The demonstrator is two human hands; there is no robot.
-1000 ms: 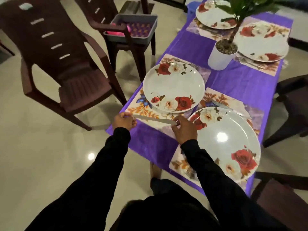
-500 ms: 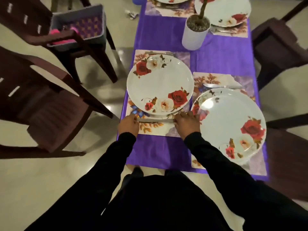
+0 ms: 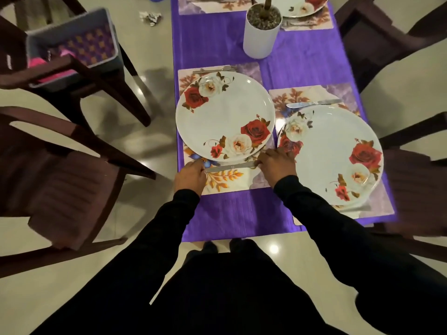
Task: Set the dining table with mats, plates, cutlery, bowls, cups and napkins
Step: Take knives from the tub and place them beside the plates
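A steel knife (image 3: 229, 167) lies across the near strip of a floral mat (image 3: 227, 181), just below a white rose-pattern plate (image 3: 225, 112). My left hand (image 3: 189, 176) pinches the knife's left end and my right hand (image 3: 277, 163) pinches its right end. A fork (image 3: 215, 69) lies on the mat beyond that plate. To the right, a second rose plate (image 3: 331, 151) sits on its own mat (image 3: 312, 93), with another knife (image 3: 313, 103) above it. More of the setting shows at the far end: a mat (image 3: 205, 6) and a plate (image 3: 307, 8).
The table wears a purple cloth (image 3: 232, 213). A white plant pot (image 3: 262, 30) stands mid-table. Dark brown chairs (image 3: 55, 184) crowd the left and right sides. A grey bin (image 3: 72, 44) with pink items rests on a left chair. Crumpled foil (image 3: 151, 16) lies on the floor.
Both hands have lowered the knife from above the table edge down onto the mat beside the near plate. The camera has swung to look more squarely down the table.
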